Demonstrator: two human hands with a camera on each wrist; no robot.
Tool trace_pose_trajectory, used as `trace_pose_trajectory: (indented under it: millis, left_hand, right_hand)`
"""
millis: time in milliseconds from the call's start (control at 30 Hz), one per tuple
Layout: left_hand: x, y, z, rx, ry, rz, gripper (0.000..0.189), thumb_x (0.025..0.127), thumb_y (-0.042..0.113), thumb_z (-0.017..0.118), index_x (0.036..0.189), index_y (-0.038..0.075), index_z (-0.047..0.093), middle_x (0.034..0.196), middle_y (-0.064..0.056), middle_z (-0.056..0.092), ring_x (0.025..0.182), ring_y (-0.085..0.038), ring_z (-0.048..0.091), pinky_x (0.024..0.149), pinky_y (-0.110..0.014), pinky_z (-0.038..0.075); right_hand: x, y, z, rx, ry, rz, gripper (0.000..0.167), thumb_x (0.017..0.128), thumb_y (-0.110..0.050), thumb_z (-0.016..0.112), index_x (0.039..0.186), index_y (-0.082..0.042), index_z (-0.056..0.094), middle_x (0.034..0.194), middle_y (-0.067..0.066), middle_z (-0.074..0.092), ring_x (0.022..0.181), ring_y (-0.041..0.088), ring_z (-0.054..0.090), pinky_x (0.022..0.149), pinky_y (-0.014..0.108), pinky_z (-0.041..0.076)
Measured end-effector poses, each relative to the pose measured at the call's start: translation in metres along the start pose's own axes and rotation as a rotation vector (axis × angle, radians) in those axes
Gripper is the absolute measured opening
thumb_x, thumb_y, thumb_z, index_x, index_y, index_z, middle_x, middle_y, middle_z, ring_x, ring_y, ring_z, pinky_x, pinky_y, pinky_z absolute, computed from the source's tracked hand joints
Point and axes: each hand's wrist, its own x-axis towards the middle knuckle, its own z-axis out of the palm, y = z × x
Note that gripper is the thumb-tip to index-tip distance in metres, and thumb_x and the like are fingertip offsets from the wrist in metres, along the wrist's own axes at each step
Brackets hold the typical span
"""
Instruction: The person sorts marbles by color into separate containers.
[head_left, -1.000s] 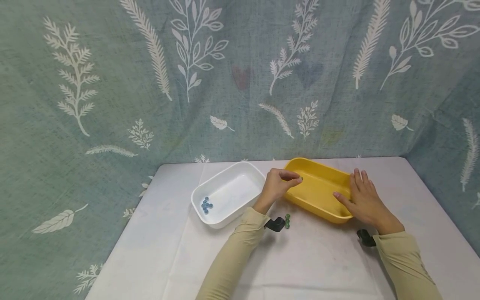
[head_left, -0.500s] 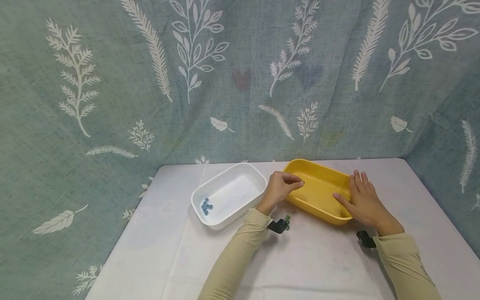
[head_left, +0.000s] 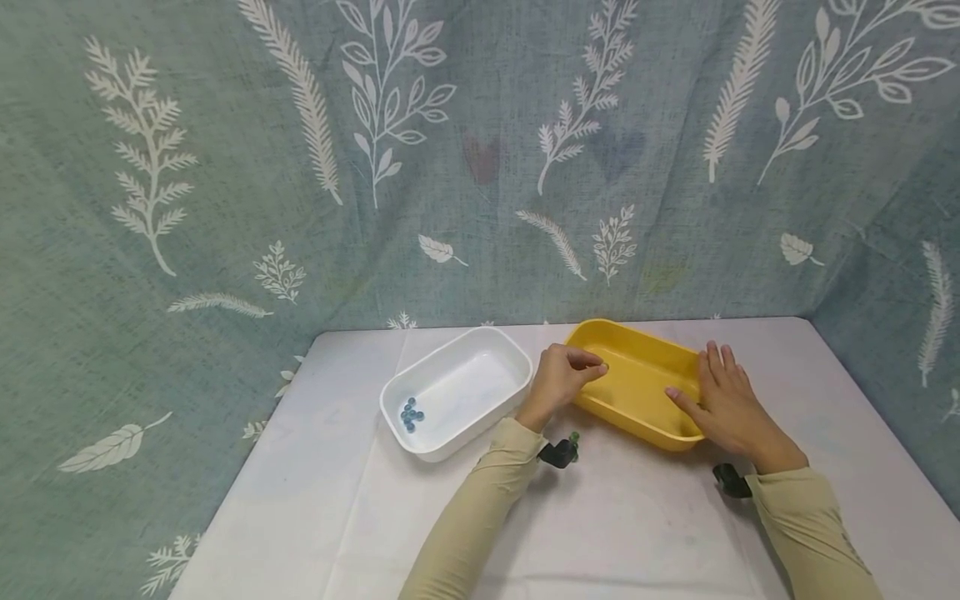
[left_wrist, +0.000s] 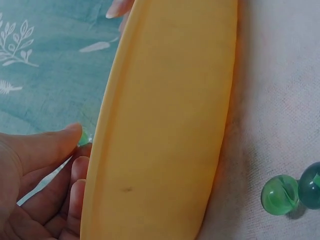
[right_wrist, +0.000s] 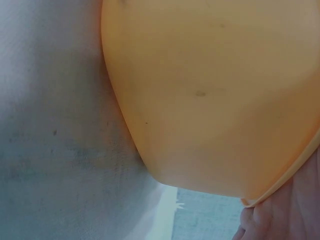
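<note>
My left hand [head_left: 561, 379] is over the near left side of the yellow tray [head_left: 637, 426]. Between its thumb and index finger it pinches a green marble [left_wrist: 84, 137], partly covered by the fingertips. My right hand [head_left: 731, 408] rests on the tray's right end with fingers straight and the thumb over the rim. Beside that palm a small dark spot shows inside the tray, too small to tell. On the cloth in front of the tray, a green marble [left_wrist: 280, 195] lies against a darker green marble [left_wrist: 310, 186].
Left of the yellow tray stands a white tray [head_left: 480, 429], with several blue marbles [head_left: 411, 415] gathered in its near left corner. A white cloth [head_left: 630, 533] covers the table. Behind it hangs a green leaf-patterned curtain [head_left: 480, 242].
My left hand has shifted slightly right and down, still pinching the marble. Its wrist camera now hides more of the green marbles on the cloth. The right hand stays put.
</note>
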Motion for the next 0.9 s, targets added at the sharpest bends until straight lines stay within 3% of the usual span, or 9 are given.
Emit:
trace_pose_trajectory:
  millis: [300,533,900]
  left_hand:
    - [0.0,-0.002,-0.001,0.009,0.015,0.017,0.018,0.09,0.018,0.082,0.101,0.004,0.083,0.1,-0.008,0.082,0.085,-0.011,0.074,0.072,-0.016,0.057]
    - [-0.004,0.0,-0.006,-0.05,0.031,-0.011,0.017,0.089,0.019,0.082,0.102,0.008,0.084,0.102,-0.007,0.081,0.086,-0.009,0.071,0.073,-0.016,0.057]
    - [-0.029,-0.003,-0.029,-0.116,0.051,0.05,0.017,0.09,0.023,0.082,0.1,0.009,0.084,0.1,-0.008,0.081,0.083,-0.008,0.067,0.068,-0.018,0.055]
  right_hand:
    - [0.001,0.001,0.001,0.001,0.001,-0.002,0.106,0.104,-0.065,0.038,0.157,0.019,0.0,0.167,0.037,-0.013,0.156,0.055,-0.015,0.125,0.072,-0.002]
    - [0.001,0.001,0.0,0.001,-0.007,0.002,0.107,0.104,-0.066,0.038,0.157,0.018,-0.001,0.167,0.036,-0.014,0.156,0.055,-0.016,0.125,0.072,-0.003]
    - [0.001,-0.001,-0.003,-0.011,-0.018,0.009,0.107,0.105,-0.066,0.036,0.157,0.018,-0.004,0.167,0.037,-0.013,0.155,0.055,-0.016,0.124,0.072,-0.002]
